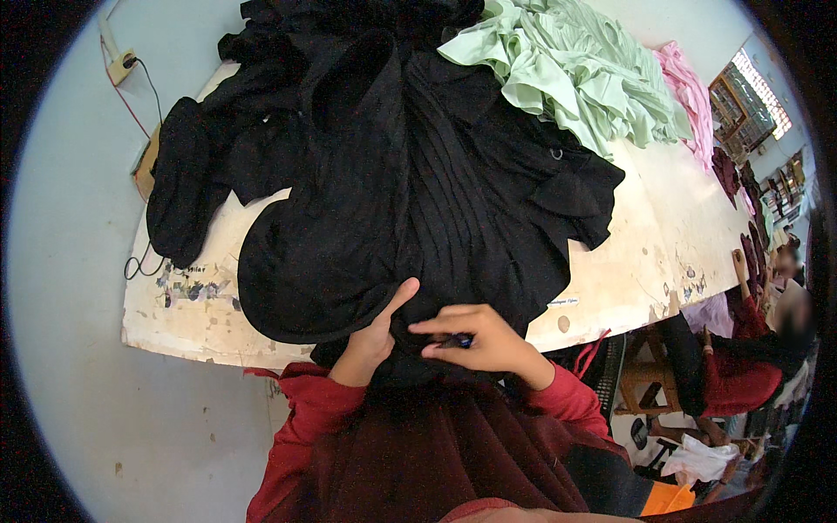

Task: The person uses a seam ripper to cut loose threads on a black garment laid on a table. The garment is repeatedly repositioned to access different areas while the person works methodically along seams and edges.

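A large black garment (349, 209) with pleats or folds lies spread over the table, and its near part hangs at the front edge. My left hand (375, 342) grips this cloth at the near edge, thumb stretched upward along it and the other fingers hidden beneath. Just to the right, my right hand (488, 338) is curled round a small dark object with a bluish part (459, 341), whose kind I cannot make out. The thumb and forefinger of that hand point at the cloth beside my left hand.
Pale green cloth (575, 70) is heaped at the far right, with pink cloth (689, 96) beyond it. The pale table (628, 279) has a worn front edge. A person in red sleeves (741, 375) sits to the right, near a wooden stool (649, 375). A socket (122, 67) with a cord is at left.
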{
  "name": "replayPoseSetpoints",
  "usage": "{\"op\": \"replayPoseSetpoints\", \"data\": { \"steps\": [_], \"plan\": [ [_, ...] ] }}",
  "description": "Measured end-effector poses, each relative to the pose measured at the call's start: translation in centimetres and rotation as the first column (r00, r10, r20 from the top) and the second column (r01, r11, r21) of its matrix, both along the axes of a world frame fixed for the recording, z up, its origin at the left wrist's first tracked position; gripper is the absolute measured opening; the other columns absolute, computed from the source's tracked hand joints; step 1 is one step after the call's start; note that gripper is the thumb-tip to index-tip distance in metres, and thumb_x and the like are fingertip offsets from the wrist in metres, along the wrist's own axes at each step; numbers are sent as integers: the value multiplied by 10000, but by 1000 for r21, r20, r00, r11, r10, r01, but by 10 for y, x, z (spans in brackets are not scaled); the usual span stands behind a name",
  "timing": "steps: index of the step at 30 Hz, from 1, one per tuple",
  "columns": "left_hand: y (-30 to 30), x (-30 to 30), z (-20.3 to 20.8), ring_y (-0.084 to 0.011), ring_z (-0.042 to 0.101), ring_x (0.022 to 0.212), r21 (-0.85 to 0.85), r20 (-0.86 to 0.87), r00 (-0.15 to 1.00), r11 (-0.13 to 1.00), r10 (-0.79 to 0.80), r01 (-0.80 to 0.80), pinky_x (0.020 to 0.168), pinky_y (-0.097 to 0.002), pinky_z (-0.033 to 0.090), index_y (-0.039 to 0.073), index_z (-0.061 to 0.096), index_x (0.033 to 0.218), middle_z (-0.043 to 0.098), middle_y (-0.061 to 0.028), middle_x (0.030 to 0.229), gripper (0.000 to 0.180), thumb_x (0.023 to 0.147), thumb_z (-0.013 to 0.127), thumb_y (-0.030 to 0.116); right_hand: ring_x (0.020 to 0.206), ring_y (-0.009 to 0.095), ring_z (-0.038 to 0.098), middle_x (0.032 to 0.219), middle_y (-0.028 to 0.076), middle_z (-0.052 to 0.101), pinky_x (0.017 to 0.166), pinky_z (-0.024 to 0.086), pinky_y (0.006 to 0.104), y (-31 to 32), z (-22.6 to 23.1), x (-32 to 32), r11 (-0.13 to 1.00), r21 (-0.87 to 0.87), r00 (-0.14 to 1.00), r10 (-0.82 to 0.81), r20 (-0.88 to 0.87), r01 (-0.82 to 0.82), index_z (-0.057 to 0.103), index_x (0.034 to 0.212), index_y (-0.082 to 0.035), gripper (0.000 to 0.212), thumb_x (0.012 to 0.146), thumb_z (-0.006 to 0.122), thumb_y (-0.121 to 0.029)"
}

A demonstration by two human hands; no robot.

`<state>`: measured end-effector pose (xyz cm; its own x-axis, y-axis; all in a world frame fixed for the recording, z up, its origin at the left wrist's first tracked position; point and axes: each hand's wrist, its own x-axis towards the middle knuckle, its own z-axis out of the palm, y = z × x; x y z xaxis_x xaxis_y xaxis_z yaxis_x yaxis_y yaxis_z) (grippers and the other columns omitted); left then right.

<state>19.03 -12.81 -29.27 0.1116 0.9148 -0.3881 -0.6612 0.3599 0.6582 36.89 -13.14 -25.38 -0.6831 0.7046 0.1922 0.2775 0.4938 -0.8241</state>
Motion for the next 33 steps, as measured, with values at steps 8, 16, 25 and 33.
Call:
{"op": "replayPoseSetpoints", "data": {
  "steps": [8, 16, 25, 33],
  "plan": [
    [-3, 1, 9, -272, 532, 1131, -3, 61, 998, 1000, 17, -17, 984, -375, 455, -12, 525, 1241, 537, -142, 1254, 516, 774, 737, 48, 871, 202, 599, 955, 111, 617, 818, 443, 279, 26, 35, 5, 766, 180, 781, -624, -21, 617, 604, 1203, -26, 524, 718, 768, -139],
    [-5, -7, -1, -299, 572, 1033, -175, 161, 984, 978, -81, 109, 936, -384, 480, -17, 547, 1167, 576, -148, 1142, 501, 700, 702, 77, 838, 129, 562, 887, 62, 596, 764, 425, 251, 33, 25, 6, 890, 54, 882, -438, -173, 452, 647, 1126, -13, 395, 749, 742, -81],
    [-6, -9, 1, -274, 633, 942, -97, 102, 988, 988, -113, 123, 862, -387, 527, 2, 567, 1157, 632, -129, 1078, 428, 741, 604, 97, 790, 67, 584, 887, 34, 657, 737, 440, 203, 25, 29, 3, 811, -196, 790, -584, -190, 552, 664, 1005, 5, 241, 793, 732, -89],
    [-10, -9, 11, -261, 640, 940, -137, 92, 989, 982, -119, 131, 849, -372, 536, -2, 562, 1162, 632, -128, 1092, 435, 739, 597, 94, 736, 66, 588, 820, 37, 668, 696, 448, 205, 14, 24, -5, 798, -27, 794, -602, -84, 602, 664, 973, 12, 227, 778, 735, -81]
  ]
}}
